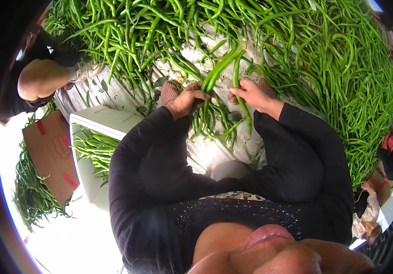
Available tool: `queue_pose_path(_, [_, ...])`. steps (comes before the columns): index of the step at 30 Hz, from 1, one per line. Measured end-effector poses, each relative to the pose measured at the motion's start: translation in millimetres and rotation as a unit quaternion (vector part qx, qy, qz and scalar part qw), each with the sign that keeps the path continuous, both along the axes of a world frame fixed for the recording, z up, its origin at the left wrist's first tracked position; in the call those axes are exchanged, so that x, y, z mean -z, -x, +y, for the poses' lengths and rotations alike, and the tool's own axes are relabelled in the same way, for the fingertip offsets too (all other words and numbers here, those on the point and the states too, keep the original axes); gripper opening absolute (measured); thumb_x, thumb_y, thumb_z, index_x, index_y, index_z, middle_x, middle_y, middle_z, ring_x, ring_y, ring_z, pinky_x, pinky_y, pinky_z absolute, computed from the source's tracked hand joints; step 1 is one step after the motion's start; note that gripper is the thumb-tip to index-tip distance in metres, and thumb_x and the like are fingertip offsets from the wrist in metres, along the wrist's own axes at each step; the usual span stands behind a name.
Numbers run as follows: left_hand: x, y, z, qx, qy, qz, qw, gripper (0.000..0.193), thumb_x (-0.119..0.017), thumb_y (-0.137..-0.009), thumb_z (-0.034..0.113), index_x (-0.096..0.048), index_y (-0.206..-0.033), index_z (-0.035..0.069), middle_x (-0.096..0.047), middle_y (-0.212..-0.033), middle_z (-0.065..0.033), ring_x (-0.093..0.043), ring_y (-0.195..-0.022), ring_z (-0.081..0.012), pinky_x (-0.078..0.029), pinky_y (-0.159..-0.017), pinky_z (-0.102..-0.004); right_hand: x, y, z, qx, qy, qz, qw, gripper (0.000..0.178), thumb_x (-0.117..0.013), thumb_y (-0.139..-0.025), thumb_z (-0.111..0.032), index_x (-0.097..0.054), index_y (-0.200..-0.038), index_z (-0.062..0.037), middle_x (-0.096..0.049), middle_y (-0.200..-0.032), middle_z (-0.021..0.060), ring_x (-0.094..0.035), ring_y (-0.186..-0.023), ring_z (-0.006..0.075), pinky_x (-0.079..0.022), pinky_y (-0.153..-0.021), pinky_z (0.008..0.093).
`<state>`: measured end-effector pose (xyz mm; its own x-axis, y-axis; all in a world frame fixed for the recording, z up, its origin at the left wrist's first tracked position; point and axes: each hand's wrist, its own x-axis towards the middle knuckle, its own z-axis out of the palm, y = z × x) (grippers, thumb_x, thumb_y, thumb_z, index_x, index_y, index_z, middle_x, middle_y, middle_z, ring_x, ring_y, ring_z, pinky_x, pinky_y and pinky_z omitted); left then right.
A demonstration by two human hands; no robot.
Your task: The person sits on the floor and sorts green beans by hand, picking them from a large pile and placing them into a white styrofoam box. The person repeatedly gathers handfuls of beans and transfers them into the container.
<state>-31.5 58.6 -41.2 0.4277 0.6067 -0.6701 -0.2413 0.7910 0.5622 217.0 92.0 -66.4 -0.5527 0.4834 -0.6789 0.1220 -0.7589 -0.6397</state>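
Note:
My left hand is closed round a small bunch of long green chili peppers, which point up and away from me. Between the thumb and fingers of my right hand is a single long green chili pepper, hanging down past the palm. The two hands are a short way apart, above the sheet between my feet. Just below them lie more loose green chili peppers, partly hidden by the left hand and its bunch.
A great heap of green chili peppers spreads ahead and to the right over a pale sheet. At my left stands a white box holding peppers, beside a brown cardboard box. Another person's leg is at far left; people work at the right rim.

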Motion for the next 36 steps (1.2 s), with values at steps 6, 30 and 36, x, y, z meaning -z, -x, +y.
queue_pose_path(6, [3,50,-11,-0.151,-0.026,-0.103,0.983,0.017,-0.063,-0.072,0.005,-0.053,-0.086,0.007,-0.057,-0.079,-0.0075,-0.052,-0.061,-0.0139,-0.039,-0.052,-0.0258,29,-3,-1,-0.412,-0.395,-0.133,0.811,0.043,-0.06,-0.087,-0.033,-0.052,-0.108,0.0031,-0.058,-0.106,0.0266,-0.059,-0.098,0.0384,-0.046,-0.084,0.0454])
queue_pose_path(30, [29,52,-12,-0.23,-0.043,0.129,0.964,0.009,-0.064,-0.075,-0.002,-0.063,-0.085,-0.002,-0.063,-0.071,-0.0062,-0.051,-0.046,-0.0105,-0.042,-0.044,-0.0231,128,76,48,-0.36,-0.384,-0.106,0.844,0.028,-0.077,-0.069,-0.015,-0.057,-0.084,-0.0029,-0.06,-0.077,0.0085,-0.058,-0.071,0.0205,-0.047,-0.066,0.0345])
queue_pose_path(36, [34,46,-21,-0.159,0.014,0.208,0.965,0.016,-0.062,-0.078,0.001,-0.063,-0.093,-0.003,-0.059,-0.065,-0.0054,-0.053,-0.048,-0.013,-0.043,-0.045,-0.025,88,52,40,-0.253,0.03,0.021,0.967,0.031,-0.065,-0.084,0.0,-0.054,-0.113,0.0028,-0.065,-0.089,0.0066,-0.063,-0.076,0.0126,-0.051,-0.069,0.0259])
